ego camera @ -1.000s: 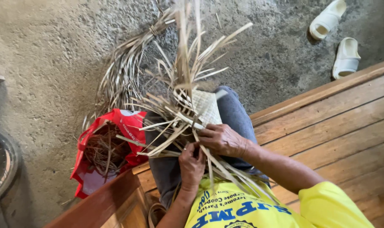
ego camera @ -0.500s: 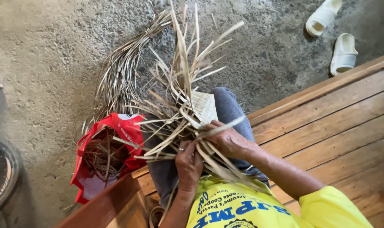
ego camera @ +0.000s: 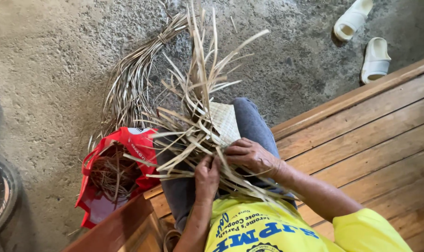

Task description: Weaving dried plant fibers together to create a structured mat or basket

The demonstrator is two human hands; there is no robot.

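— What's the ground like here?

— Rough grey concrete floor (ego camera: 48, 70) fills the upper and left part of the view, and a brown wooden plank platform (ego camera: 370, 135) runs across the lower right, where the person sits.

— Start at the left. What's there?

— At nine o'clock, at the very edge, a dark curved wheel rim (ego camera: 2, 200). Toward seven o'clock from centre, a red plastic bag (ego camera: 104, 205) lies open on the floor with dry brown strands inside. Above it, at eleven o'clock, a loose bundle of dried pale palm strips (ego camera: 132, 74) sprawls over the concrete.

— And in the middle?

— The half-woven mat of pale flat palm strips (ego camera: 223, 122) rests on the person's grey-trousered knee (ego camera: 254, 126), its loose ends fanning up toward twelve o'clock and out toward nine.

— The hands?

— Both sit at the mat's near edge, just below centre. The left hand (ego camera: 206, 177) is clenched around a few strips, pinching them. The right hand (ego camera: 251, 156), touching it at two o'clock from it, has its fingers curled over other strips, pressing them against the weave.

— Farther right?

— At one o'clock, on the concrete, a pair of white slip-on sandals (ego camera: 363, 39), well apart from the person.
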